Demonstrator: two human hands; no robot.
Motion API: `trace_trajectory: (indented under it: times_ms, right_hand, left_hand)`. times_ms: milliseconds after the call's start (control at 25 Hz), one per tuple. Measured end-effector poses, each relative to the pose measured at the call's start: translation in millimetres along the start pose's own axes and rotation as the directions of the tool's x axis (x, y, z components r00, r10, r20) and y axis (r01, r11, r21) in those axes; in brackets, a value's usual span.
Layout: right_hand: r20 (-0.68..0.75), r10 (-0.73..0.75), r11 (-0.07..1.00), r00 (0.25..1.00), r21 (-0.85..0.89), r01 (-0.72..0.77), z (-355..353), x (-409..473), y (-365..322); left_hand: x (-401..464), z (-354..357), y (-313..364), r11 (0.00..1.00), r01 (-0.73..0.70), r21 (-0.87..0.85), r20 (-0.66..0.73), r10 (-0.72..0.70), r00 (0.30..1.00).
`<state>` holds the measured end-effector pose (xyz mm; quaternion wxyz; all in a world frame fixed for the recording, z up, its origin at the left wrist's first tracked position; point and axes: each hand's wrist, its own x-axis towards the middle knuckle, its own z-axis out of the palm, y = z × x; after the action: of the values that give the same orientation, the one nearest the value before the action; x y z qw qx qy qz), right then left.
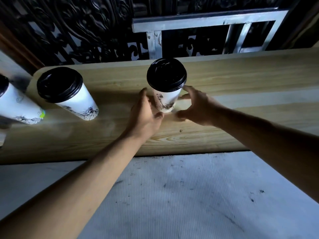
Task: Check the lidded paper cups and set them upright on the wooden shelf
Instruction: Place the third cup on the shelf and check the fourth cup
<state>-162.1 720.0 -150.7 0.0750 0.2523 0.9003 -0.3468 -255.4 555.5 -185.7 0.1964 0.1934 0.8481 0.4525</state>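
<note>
Three white paper cups with black lids and dark line drawings stand upright on the light wooden shelf [241, 107]. The middle cup [165, 99] stands between my hands. My left hand [146, 111] is at its left side, fingers curved and touching or nearly touching its lower wall. My right hand [195, 107] is just to its right, fingers spread, a small gap from the cup. A second cup [72, 95] stands further left. The third cup [15, 107] is cut off by the left edge and carries a small green mark near its base.
Behind the shelf runs a dark ornate metal grille [77, 31] and a grey metal frame [198, 25]. Below the shelf's front edge lies a pale ribbed floor [172, 195] with dark specks. The shelf extends bare to the right.
</note>
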Motion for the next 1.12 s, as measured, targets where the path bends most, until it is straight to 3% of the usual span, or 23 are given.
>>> trace_trajectory:
  times_ms: [80,240,480,640,800,1000,1120]
  right_hand:
    - [0.021,0.048,0.998,0.999,-0.029,-0.048,-16,-27,7]
    - [0.058,0.031,1.0,0.998,0.0,-0.031,-51,-110,30]
    - [-0.025,-0.084,0.996,0.996,-0.006,0.084,-93,-225,65]
    - [-0.075,-0.128,0.985,0.989,0.106,0.136,-106,-300,104]
    - [-0.031,-0.171,0.948,0.985,0.268,0.173,-111,-397,132]
    - [0.12,-0.335,0.94,0.935,0.115,0.322,-84,-463,151]
    - [0.135,-0.358,0.934,0.924,0.051,0.355,-72,-469,154]
  left_hand:
    - [-20,-9,2,1.0,0.026,0.011,-0.046,-0.026,0.999]
    - [-95,-19,18,0.995,-0.076,0.061,-0.135,0.083,0.987]
    - [-209,26,80,0.986,-0.152,0.061,0.095,0.146,0.985]
    - [-291,64,105,0.963,-0.241,0.117,0.194,0.216,0.957]
    - [-387,96,120,0.983,-0.078,0.166,0.227,0.039,0.973]
    - [-457,138,106,0.986,0.083,0.144,0.37,-0.132,0.92]
    - [-455,171,122,0.993,0.11,0.033,0.304,-0.115,0.946]
